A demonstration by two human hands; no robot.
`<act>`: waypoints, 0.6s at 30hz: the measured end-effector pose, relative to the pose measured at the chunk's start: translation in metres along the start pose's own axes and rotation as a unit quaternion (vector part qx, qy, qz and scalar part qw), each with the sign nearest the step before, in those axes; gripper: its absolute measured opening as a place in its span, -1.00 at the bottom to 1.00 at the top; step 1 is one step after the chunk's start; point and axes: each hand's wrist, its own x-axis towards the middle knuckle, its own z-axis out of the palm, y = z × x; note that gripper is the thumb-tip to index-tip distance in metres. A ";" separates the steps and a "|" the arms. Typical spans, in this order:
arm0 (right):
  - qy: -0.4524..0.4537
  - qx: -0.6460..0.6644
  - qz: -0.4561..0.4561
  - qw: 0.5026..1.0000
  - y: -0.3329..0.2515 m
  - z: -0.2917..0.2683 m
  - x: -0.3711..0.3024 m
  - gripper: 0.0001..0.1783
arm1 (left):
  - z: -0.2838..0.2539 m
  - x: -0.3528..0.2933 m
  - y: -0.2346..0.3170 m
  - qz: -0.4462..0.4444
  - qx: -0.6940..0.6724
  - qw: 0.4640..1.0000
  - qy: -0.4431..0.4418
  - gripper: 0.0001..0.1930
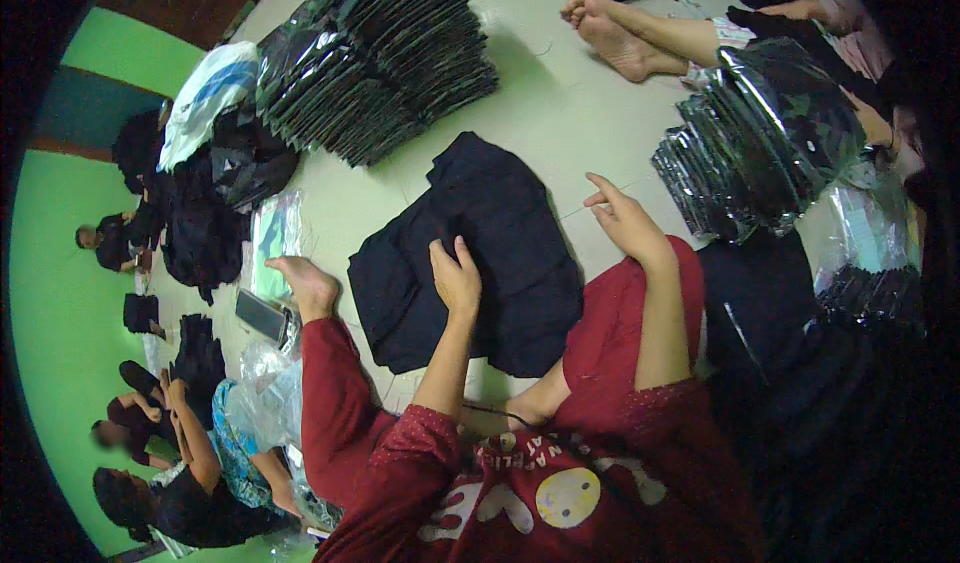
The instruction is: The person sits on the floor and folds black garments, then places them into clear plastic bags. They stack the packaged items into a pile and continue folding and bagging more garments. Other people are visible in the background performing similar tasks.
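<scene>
A black garment (520, 213), partly folded with uneven edges, lies on the pale floor between my legs. My left hand (458, 281) is over its middle, thumb and fingers apart, with nothing in it; whether it touches the cloth I cannot tell. To the right of the garment, my right hand (625, 223) is raised above my red-trousered knee. Its fingers are spread and it holds nothing. More black cloth (760, 303) lies beside my right leg.
Beyond the garment stands a tall stack of dark plastic-wrapped packets (380, 73). Another packet stack (740, 153) is at the right, near a person's bare feet (620, 43). Dark cloth heaps (205, 223), a white sack (210, 98) and clear plastic bags (270, 393) lie leftward, where several people sit.
</scene>
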 end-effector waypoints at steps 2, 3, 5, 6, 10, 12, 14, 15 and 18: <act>0.012 0.021 0.002 1.000 0.000 -0.009 -0.003 -0.48 | -0.018 0.004 0.039 0.110 -0.045 0.992 -0.051 -0.63; 0.018 0.034 0.003 0.999 0.001 -0.014 -0.006 -0.48 | -0.028 0.009 0.061 0.170 -0.063 0.980 -0.079 -0.65; 0.054 0.056 -0.005 0.997 0.006 -0.027 -0.013 -0.47 | -0.046 0.019 0.104 0.257 -0.111 0.949 -0.143 -0.69; 0.070 0.069 -0.014 0.995 0.009 -0.033 -0.015 -0.46 | -0.052 0.026 0.124 0.284 -0.141 0.932 -0.176 -0.71; 0.140 0.116 -0.036 0.983 0.028 -0.052 -0.023 -0.47 | -0.047 0.083 0.189 0.335 -0.235 0.881 -0.236 -0.68; 0.172 0.041 -0.004 0.984 0.035 -0.054 -0.024 -0.48 | -0.028 0.120 0.210 0.366 -0.252 0.852 -0.279 -0.61; 0.178 -0.031 0.049 0.982 0.038 -0.053 -0.023 -0.48 | -0.001 0.155 0.225 0.331 -0.185 0.868 -0.320 -0.55; 0.164 0.033 -0.004 0.986 0.039 -0.053 -0.023 -0.47 | 0.013 0.163 0.224 0.351 -0.180 0.877 -0.276 -0.52; 0.135 0.149 -0.020 0.979 0.040 -0.060 -0.023 -0.46 | 0.040 0.167 0.199 0.300 -0.118 0.923 -0.209 -0.45</act>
